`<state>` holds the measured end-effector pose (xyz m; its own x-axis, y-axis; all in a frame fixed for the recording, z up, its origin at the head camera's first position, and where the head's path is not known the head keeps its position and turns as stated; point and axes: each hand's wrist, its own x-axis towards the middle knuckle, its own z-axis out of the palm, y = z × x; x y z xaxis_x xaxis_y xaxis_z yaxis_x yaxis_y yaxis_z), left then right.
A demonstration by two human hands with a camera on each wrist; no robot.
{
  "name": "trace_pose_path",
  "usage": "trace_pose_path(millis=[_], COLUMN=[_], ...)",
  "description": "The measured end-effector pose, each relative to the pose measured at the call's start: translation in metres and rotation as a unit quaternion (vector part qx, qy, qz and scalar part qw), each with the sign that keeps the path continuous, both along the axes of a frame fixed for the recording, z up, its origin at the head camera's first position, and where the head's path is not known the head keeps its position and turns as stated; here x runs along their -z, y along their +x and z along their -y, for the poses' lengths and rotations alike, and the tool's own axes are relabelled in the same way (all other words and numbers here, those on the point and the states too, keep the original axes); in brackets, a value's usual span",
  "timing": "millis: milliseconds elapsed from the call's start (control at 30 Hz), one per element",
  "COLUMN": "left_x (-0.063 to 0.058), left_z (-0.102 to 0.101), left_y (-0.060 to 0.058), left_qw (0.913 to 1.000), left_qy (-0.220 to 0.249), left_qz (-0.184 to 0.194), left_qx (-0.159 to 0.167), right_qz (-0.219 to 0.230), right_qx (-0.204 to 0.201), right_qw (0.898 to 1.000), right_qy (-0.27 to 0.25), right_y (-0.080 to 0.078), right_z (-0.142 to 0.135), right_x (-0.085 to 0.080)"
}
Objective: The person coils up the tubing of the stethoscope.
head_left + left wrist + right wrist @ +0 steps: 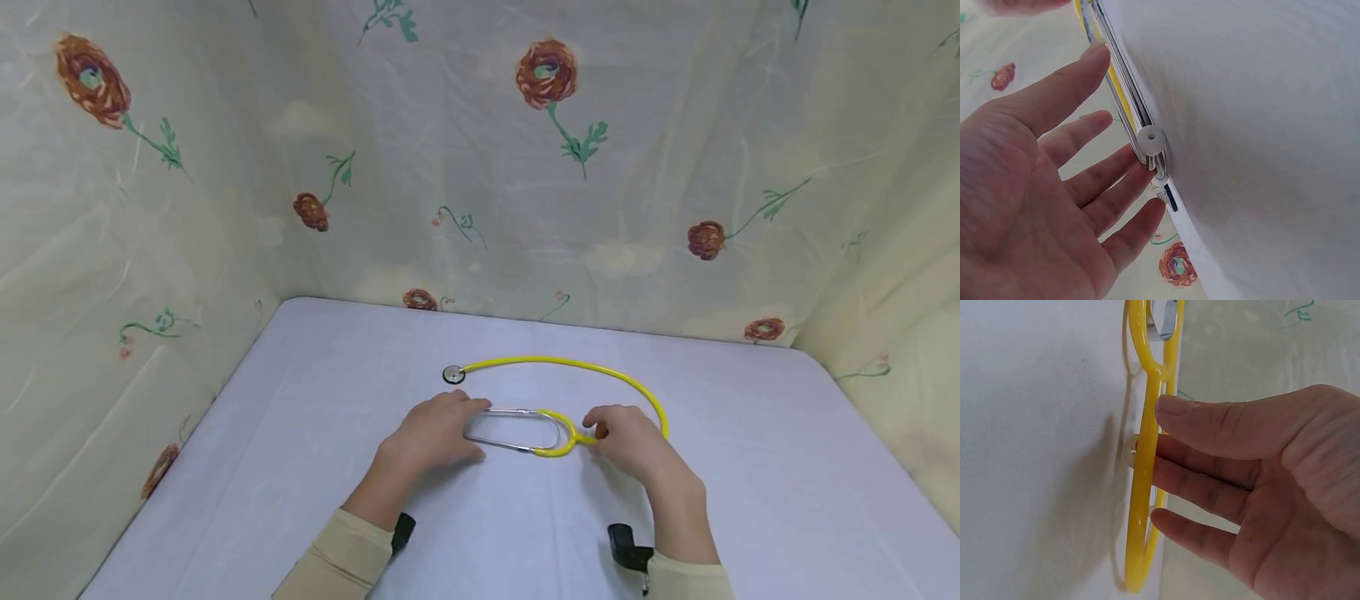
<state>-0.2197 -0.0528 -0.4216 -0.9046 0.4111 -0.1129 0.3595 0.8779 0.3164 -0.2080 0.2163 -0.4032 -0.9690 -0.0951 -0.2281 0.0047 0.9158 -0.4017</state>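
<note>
A stethoscope with yellow tubing (566,362) lies across the white-covered table. Its round chest piece (453,375) is toward the back, and its metal ear tubes (504,445) point left. My left hand (438,429) is at the ear-tube end, fingers spread and slightly bent; in the left wrist view the fingertips (1147,178) come up beside a pale ear tip (1152,140). With the thumb in front and fingertips behind, my right hand (633,442) holds the yellow tube (1144,469) just below its fork. Part of the tubing is hidden behind the right hand.
A white cloth covers the table (300,375), which has rounded back corners. Curtain-like sheeting (465,125) with printed flowers hangs behind and at both sides. Black wrist mounts (628,546) show by both sleeves.
</note>
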Motion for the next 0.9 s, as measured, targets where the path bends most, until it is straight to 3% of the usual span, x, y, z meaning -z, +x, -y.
trace_pose_path(millis=[233, 500, 900], left_x=[0.0, -0.002, -0.001], left_z=[-0.002, -0.002, -0.002], left_y=[0.001, 0.002, 0.002], left_qw=[0.9998, 0.9996, 0.999], left_qy=[-0.014, -0.02, -0.036], left_qz=[-0.013, -0.015, -0.024], left_qx=[-0.011, -0.009, 0.008], right_qz=[-0.003, -0.028, -0.011], right_qx=[-0.008, -0.035, -0.019], right_qw=[1.0, 0.999, 0.997], right_qy=[-0.003, -0.013, -0.071], right_y=[0.0, 0.005, 0.006], right_z=[0.002, 0.005, 0.009], right_x=[0.002, -0.008, -0.011])
